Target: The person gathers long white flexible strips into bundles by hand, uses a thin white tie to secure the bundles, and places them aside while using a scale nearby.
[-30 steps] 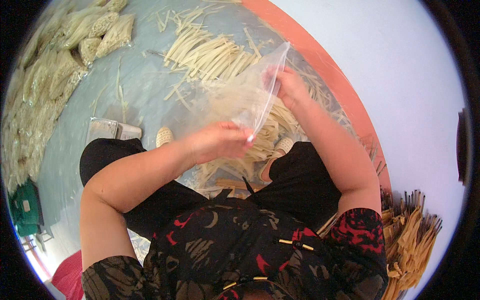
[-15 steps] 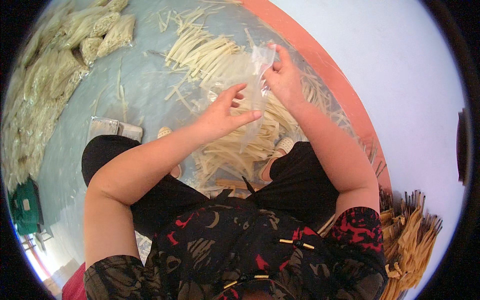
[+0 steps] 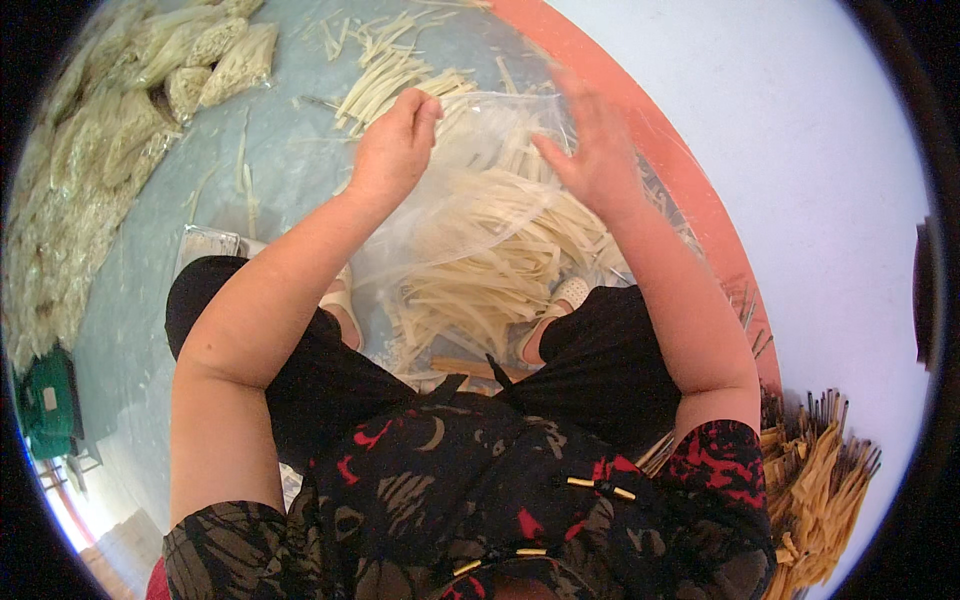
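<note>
My left hand [image 3: 393, 150] is closed in a pinch on the rim of a clear plastic bag [image 3: 440, 225]. The bag hangs loosely spread, and its upper edge stretches across toward my right hand [image 3: 600, 160]. That hand is blurred, with its thumb held apart and fingers stretched out beside the bag's right edge; whether a fingertip touches the film is unclear. Seen partly through the plastic, a heap of pale, flat dried strips [image 3: 490, 270] lies on the floor between my feet. More loose strips [image 3: 390, 85] trail off beyond my left hand.
Packed clear bags of pale strips [image 3: 90, 180] are piled along the left. A brown bundle of dried strips and thin sticks [image 3: 825, 480] stands at the lower right. A green container [image 3: 50, 405] is at the far left; a clear-wrapped packet [image 3: 208, 242] lies by my left knee.
My left hand has moved up and left, closing on the bag's rim. The bag has gone from bunched to spread wide. My right hand has shifted slightly right, its fingers now off their pinch.
</note>
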`<act>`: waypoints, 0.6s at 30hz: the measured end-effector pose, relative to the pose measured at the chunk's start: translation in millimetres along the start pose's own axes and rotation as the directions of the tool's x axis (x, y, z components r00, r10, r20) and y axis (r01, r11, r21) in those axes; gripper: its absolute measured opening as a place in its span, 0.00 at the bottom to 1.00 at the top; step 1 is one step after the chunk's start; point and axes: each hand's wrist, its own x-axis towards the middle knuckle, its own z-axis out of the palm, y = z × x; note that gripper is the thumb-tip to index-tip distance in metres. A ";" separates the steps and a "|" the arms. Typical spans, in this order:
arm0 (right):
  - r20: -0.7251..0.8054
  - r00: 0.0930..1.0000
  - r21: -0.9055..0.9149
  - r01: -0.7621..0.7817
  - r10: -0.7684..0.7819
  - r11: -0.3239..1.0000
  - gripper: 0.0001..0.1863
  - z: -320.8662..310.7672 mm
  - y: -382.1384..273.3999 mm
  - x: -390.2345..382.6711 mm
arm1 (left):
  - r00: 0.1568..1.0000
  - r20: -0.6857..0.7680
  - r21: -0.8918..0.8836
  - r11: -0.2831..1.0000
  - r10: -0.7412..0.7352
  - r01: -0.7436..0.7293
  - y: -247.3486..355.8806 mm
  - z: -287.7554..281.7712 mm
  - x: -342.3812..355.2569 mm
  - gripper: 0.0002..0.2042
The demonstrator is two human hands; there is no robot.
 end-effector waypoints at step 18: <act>0.926 0.355 -0.306 0.514 0.125 0.801 0.29 109.4 -81.9 -1.2 | 0.845 0.059 0.087 0.841 0.531 -0.534 57.3 -58.4 -1.5 0.05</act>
